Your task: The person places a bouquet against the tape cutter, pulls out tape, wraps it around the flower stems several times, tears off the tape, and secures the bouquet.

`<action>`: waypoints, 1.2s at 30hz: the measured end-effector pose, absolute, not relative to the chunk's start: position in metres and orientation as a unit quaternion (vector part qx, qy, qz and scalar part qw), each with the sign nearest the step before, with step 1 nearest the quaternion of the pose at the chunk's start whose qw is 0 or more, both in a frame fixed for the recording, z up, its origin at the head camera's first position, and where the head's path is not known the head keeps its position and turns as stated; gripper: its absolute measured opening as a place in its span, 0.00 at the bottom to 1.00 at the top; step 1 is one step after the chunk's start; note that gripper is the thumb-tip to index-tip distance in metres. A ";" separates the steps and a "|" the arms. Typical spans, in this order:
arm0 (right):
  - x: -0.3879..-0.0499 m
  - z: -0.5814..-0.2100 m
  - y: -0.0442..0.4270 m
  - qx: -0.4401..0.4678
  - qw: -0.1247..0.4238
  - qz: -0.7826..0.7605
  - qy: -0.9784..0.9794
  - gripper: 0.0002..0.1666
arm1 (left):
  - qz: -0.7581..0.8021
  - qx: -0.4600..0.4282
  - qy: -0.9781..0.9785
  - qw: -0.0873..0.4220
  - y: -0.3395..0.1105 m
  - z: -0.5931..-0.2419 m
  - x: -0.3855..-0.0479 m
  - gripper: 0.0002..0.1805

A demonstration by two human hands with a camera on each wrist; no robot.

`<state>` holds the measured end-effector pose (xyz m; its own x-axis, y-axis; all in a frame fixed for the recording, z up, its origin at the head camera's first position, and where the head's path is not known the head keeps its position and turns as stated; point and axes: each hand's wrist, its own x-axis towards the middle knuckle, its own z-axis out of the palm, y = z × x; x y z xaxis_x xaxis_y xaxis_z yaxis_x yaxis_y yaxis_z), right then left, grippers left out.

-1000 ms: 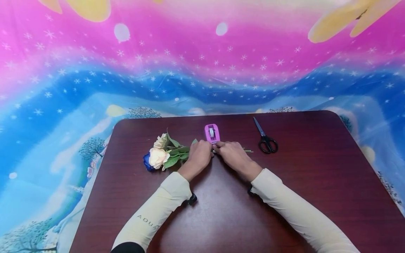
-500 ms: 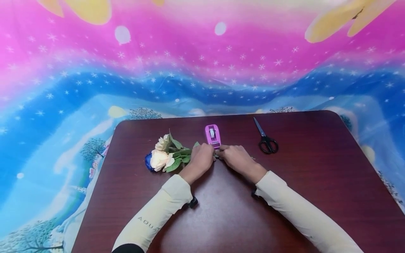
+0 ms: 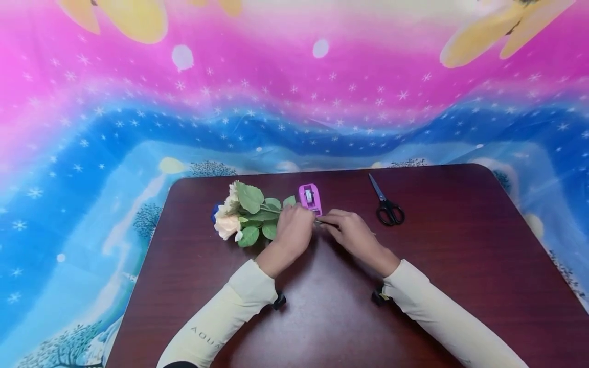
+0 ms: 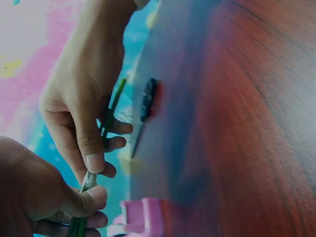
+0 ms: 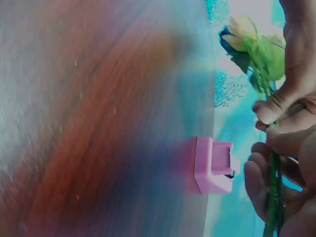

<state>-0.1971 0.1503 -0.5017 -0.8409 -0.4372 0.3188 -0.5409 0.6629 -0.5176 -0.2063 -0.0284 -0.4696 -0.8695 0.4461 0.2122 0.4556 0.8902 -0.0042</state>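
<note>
A small bouquet lies to the left in the head view, with cream flowers (image 3: 227,226), a blue bloom (image 3: 214,212) and green leaves (image 3: 250,197). Its green stems (image 4: 116,102) run through both hands. My left hand (image 3: 295,229) grips the stems below the leaves. Close beside it, my right hand (image 3: 352,234) pinches the stems between thumb and fingers, and the lower stem ends pass under its palm. A whitish, shiny wrap of what looks like clear tape (image 4: 89,180) shows on the stems between the two thumbs.
Just beyond the hands stands a pink tape dispenser (image 3: 310,198) with a roll in it. Black-handled scissors (image 3: 390,211) lie to the right, blades pointing away. The dark red-brown table (image 3: 460,255) ends at a printed cloth backdrop (image 3: 294,102).
The bouquet has turned about its stems, bringing a broad leaf up on top and shifting the blooms. My right hand has moved slightly right, its fingers now more extended along the stems.
</note>
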 end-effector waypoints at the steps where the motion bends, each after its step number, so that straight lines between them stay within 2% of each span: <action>1: -0.196 -0.501 0.150 0.269 0.092 0.324 -0.902 0.16 | -0.018 -0.237 -0.965 0.114 -0.028 -0.467 -0.205 0.11; 5: -0.190 -0.499 0.147 0.259 0.149 0.368 -0.881 0.15 | -0.017 -0.262 -0.950 0.168 -0.029 -0.460 -0.199 0.08; 11: -0.187 -0.493 0.141 0.221 0.229 0.409 -0.855 0.12 | -0.115 -0.316 -0.877 0.344 -0.028 -0.462 -0.189 0.14; 13: -0.187 -0.490 0.140 0.200 0.218 0.441 -0.847 0.11 | -0.174 -0.338 -0.839 0.391 -0.027 -0.463 -0.185 0.12; 16: -0.185 -0.484 0.139 0.160 0.153 0.522 -0.824 0.12 | -0.259 -0.345 -0.804 0.409 -0.027 -0.468 -0.180 0.07; 19: -0.182 -0.474 0.137 0.107 0.060 0.622 -0.774 0.14 | -0.336 -0.294 -0.814 0.372 -0.029 -0.477 -0.177 0.06; 22: -0.179 -0.465 0.136 0.054 -0.015 0.709 -0.703 0.18 | -0.408 -0.216 -0.837 0.295 -0.032 -0.483 -0.175 0.08; 25: -0.177 -0.458 0.136 0.021 -0.062 0.767 -0.638 0.19 | -0.475 -0.170 -0.839 0.205 -0.035 -0.480 -0.174 0.15; 30: -0.175 -0.453 0.136 0.015 -0.087 0.802 -0.591 0.11 | -0.547 -0.160 -0.817 0.091 -0.034 -0.462 -0.176 0.18; 32: -0.174 -0.453 0.135 0.020 -0.084 0.803 -0.590 0.10 | -0.551 -0.156 -0.816 0.075 -0.032 -0.456 -0.177 0.17; 36: -0.172 -0.453 0.133 0.027 -0.060 0.794 -0.605 0.13 | -0.530 -0.134 -0.833 0.086 -0.029 -0.451 -0.177 0.11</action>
<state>-0.1725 0.1335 -0.4529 -0.9913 -0.1283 -0.0304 0.0633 -0.2615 -0.9631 -0.1770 -0.0292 -0.4507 -0.9490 0.1318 0.2862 0.3151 0.4023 0.8596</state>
